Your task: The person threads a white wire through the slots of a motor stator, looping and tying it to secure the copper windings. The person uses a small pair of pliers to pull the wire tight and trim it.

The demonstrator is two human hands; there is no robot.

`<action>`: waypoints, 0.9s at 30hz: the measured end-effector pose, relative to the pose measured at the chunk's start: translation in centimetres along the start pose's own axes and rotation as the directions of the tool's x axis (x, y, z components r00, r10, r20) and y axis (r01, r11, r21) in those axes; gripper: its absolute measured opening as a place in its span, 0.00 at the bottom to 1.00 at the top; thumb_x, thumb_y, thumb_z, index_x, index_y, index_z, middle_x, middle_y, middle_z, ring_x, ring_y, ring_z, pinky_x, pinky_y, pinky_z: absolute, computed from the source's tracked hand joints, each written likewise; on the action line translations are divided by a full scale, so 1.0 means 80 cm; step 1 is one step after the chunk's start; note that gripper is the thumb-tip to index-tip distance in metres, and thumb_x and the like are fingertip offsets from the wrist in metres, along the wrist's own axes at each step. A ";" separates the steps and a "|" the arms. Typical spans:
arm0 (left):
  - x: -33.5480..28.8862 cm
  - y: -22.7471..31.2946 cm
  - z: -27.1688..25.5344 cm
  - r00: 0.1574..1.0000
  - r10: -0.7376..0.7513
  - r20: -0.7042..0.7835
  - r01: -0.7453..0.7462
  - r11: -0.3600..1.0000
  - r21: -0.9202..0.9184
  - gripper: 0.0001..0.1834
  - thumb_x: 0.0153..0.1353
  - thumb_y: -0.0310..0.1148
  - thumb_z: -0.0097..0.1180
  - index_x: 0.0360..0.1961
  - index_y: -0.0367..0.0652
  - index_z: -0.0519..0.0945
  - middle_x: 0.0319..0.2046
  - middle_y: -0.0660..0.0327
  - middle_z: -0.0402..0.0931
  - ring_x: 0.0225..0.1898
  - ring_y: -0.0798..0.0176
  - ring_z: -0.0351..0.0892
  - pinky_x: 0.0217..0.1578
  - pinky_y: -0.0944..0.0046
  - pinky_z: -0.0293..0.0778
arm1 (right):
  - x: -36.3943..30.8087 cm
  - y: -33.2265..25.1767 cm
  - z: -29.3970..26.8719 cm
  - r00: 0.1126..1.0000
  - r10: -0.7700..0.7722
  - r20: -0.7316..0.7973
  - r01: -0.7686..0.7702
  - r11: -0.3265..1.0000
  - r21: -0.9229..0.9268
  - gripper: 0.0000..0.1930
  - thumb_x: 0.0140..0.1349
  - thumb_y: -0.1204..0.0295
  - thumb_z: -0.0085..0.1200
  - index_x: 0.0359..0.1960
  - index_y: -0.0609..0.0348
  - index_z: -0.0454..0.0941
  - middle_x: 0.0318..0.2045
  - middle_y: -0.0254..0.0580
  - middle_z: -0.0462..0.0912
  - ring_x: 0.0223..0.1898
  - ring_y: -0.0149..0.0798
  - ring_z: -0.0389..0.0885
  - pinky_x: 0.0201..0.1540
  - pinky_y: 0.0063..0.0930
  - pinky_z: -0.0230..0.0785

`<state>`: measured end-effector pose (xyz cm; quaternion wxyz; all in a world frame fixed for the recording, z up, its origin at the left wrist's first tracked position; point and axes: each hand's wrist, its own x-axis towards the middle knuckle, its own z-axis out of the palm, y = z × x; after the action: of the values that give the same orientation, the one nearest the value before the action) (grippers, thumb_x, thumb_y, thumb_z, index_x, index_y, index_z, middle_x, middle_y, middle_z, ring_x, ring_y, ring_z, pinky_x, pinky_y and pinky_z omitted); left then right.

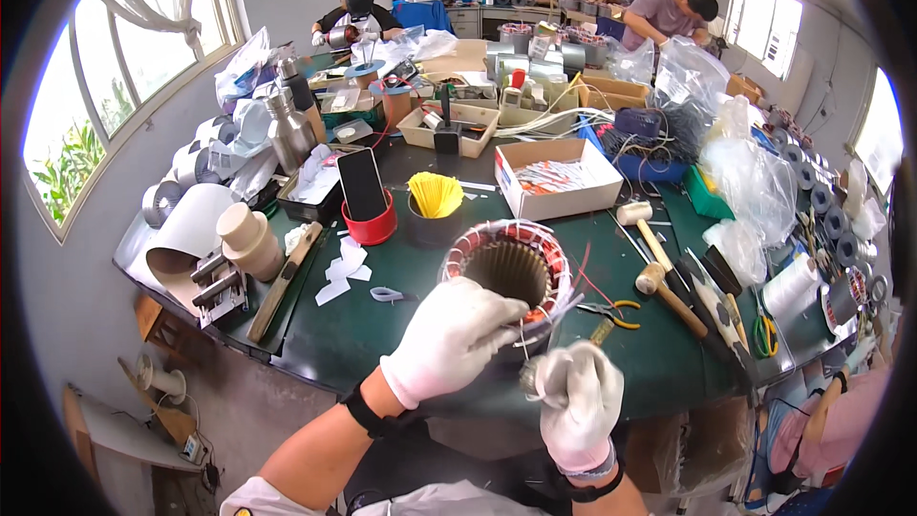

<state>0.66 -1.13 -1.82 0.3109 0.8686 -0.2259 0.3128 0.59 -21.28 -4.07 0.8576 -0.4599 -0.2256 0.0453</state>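
Observation:
A motor stator (562, 272) stands upright on the green table, its slotted bore facing up and white cord laced round its copper winding ends. My left hand (454, 339), in a white glove, lies on the near rim with fingers bent and pressed against the winding. A thin pale cord hangs below its fingertips. Just right of and below the stator, my gloved right hand (581, 401) is closed and smeared by motion. What sits in its fingers I cannot make out. Yellow-handled pliers (616, 313) lie beyond it on the table.
A black pot of yellow strips (436, 199), a red holder with a phone (367, 220) and a white box of slim sticks (559, 182) stand behind the stator. Mallets (669, 296) lie to the right, a wooden bar (287, 282) left. Other people work farther off.

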 end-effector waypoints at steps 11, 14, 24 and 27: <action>-0.012 -0.004 0.005 1.000 0.012 -0.016 -0.012 0.999 0.044 0.24 0.53 0.28 0.76 0.52 0.39 0.84 0.39 0.55 0.85 0.42 0.48 0.84 0.51 0.49 0.77 | 0.027 -0.023 -0.022 0.996 0.083 0.025 -0.062 0.885 -0.462 0.18 0.77 0.67 0.49 0.30 0.67 0.80 0.21 0.37 0.82 0.22 0.25 0.74 0.27 0.22 0.64; -0.018 0.001 -0.009 1.000 -0.023 0.019 0.023 0.999 0.030 0.23 0.50 0.30 0.76 0.48 0.40 0.84 0.43 0.57 0.84 0.47 0.50 0.84 0.55 0.45 0.74 | 0.026 -0.025 -0.032 0.996 0.084 -0.028 -0.086 0.854 -0.513 0.19 0.76 0.65 0.49 0.30 0.69 0.80 0.21 0.38 0.82 0.23 0.26 0.75 0.27 0.24 0.66; -0.040 -0.005 0.043 0.914 0.389 0.118 -0.399 0.800 0.448 0.22 0.67 0.39 0.52 0.59 0.41 0.82 0.60 0.52 0.83 0.64 0.49 0.82 0.68 0.54 0.73 | 0.077 -0.022 -0.059 0.982 -0.133 -0.135 0.061 0.896 -0.440 0.23 0.84 0.59 0.47 0.27 0.57 0.65 0.14 0.31 0.61 0.15 0.29 0.57 0.21 0.29 0.54; -0.053 0.003 0.047 0.971 0.230 0.064 -0.237 0.960 0.151 0.21 0.73 0.37 0.47 0.60 0.42 0.82 0.63 0.53 0.81 0.65 0.50 0.81 0.72 0.54 0.68 | 0.081 -0.019 -0.063 0.992 -0.097 -0.079 0.050 0.887 -0.459 0.23 0.86 0.58 0.42 0.26 0.50 0.61 0.15 0.28 0.60 0.15 0.24 0.55 0.18 0.22 0.51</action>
<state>-0.97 -3.02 -6.89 0.1972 0.8646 -0.3085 0.3442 8.33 -24.16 -2.99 0.7371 -0.6410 -0.2041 -0.0644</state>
